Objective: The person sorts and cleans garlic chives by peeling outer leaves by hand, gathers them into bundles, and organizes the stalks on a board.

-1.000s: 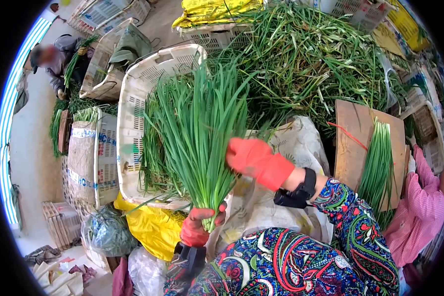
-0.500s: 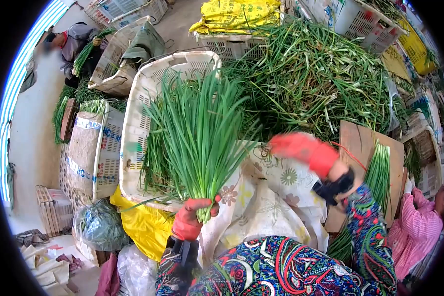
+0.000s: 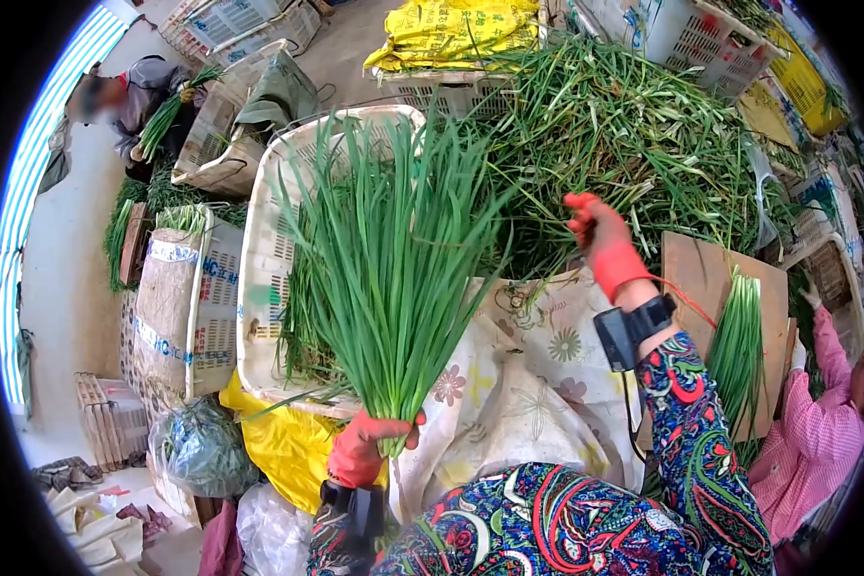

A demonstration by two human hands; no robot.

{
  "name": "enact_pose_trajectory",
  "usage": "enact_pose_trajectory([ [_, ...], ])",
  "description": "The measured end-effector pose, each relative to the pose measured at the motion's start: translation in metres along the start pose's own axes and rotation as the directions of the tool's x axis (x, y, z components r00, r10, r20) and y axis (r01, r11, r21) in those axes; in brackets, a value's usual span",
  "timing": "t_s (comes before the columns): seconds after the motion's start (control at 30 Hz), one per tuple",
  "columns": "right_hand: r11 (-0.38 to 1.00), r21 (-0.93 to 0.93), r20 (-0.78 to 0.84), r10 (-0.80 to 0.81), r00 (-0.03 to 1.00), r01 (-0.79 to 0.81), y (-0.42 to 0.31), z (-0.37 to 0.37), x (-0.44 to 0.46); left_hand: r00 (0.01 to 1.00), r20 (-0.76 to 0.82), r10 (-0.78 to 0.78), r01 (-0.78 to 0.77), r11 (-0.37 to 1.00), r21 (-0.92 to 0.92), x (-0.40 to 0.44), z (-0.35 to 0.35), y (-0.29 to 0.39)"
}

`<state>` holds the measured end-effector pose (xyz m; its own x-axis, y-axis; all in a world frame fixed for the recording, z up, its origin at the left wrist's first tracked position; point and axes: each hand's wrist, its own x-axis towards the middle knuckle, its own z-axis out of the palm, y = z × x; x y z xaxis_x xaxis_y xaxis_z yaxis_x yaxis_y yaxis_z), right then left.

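My left hand point(image 3: 365, 446), in a red glove, is wrapped round the pale lower stems of a large bunch of green chives point(image 3: 394, 288). The leaves fan out away from me over a white plastic crate point(image 3: 247, 317) that has more greens in it. My right hand point(image 3: 600, 235), also red-gloved, is raised in front of the heap of loose leaves point(image 3: 624, 144). Its fingers are bent but apart, and I see nothing between them. A floral cloth point(image 3: 518, 394) covers the space below both hands.
A neat chive bunch point(image 3: 739, 336) lies on a wooden board point(image 3: 691, 259) at right. A person in pink point(image 3: 811, 422) works beside it. Another person point(image 3: 149, 91) holds greens at upper left. Yellow sacks point(image 3: 466, 34), crates and plastic bags point(image 3: 202, 446) stand around.
My right hand has risen away from me and slowed from a blur. The chives in my left hand have spread wider, and that hand sits slightly lower. The person in pink has stretched out an arm.
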<state>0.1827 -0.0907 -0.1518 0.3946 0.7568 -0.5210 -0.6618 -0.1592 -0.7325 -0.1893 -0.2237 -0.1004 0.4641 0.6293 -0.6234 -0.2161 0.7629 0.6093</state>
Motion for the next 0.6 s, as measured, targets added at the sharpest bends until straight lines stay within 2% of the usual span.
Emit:
enact_pose_trajectory([
  [0.1,0.942,-0.305,0.284,-0.050,0.958,0.140,-0.017,0.005,-0.021,0.999,-0.006,-0.043,0.044,0.994,0.103,-0.003,-0.008,0.003],
  [0.13,0.817,-0.564,0.345,0.099,0.933,0.122,-0.028,0.032,-0.054,0.998,-0.015,-0.053,0.055,0.989,0.138,-0.003,-0.009,0.003],
  [0.17,0.710,-0.702,0.361,0.295,0.885,0.050,-0.006,0.041,-0.051,0.999,-0.011,-0.046,0.047,0.983,0.178,-0.001,-0.006,0.006],
  [0.2,0.646,-0.747,0.415,0.271,0.868,0.156,0.014,0.052,-0.073,0.998,-0.028,-0.050,0.055,0.976,0.209,-0.001,-0.001,0.009],
  [0.23,0.480,-0.751,0.602,0.213,0.770,0.454,0.014,0.060,-0.091,0.997,-0.043,-0.059,0.068,0.967,0.246,-0.001,0.006,0.014],
  [0.27,0.093,-0.858,0.504,0.347,0.791,0.506,0.032,0.070,-0.080,0.996,-0.055,-0.066,0.079,0.954,0.288,-0.001,0.013,0.018],
  [0.33,-0.135,-0.679,0.715,0.100,0.692,0.721,0.044,0.075,-0.059,0.994,-0.067,-0.088,0.107,0.924,0.367,-0.001,0.018,0.029],
  [0.4,-0.236,-0.632,0.769,-0.073,0.635,0.739,0.027,0.065,-0.018,0.988,-0.097,-0.121,0.151,0.903,0.403,-0.005,0.013,0.043],
  [0.47,-0.303,-0.658,0.750,-0.175,0.638,0.690,-0.003,0.026,0.026,0.976,-0.197,-0.088,0.192,0.769,0.610,-0.009,0.005,0.061],
  [0.5,-0.339,-0.702,0.699,-0.159,0.697,0.627,-0.016,0.000,0.050,0.992,-0.119,0.039,0.077,0.555,0.828,-0.005,-0.009,0.070],
  [0.53,-0.383,-0.798,0.543,-0.123,0.831,0.465,-0.036,-0.015,0.049,0.991,-0.009,0.134,-0.029,0.277,0.961,0.001,-0.019,0.076],
  [0.57,-0.413,-0.832,0.357,0.115,0.927,0.371,-0.069,-0.015,0.021,0.961,-0.060,0.271,0.034,0.100,0.994,-0.002,-0.009,0.086],
  [0.6,-0.415,-0.867,0.224,0.169,0.960,0.275,-0.088,-0.019,0.003,0.911,-0.082,0.404,0.120,-0.070,0.990,-0.007,0.007,0.099],
])
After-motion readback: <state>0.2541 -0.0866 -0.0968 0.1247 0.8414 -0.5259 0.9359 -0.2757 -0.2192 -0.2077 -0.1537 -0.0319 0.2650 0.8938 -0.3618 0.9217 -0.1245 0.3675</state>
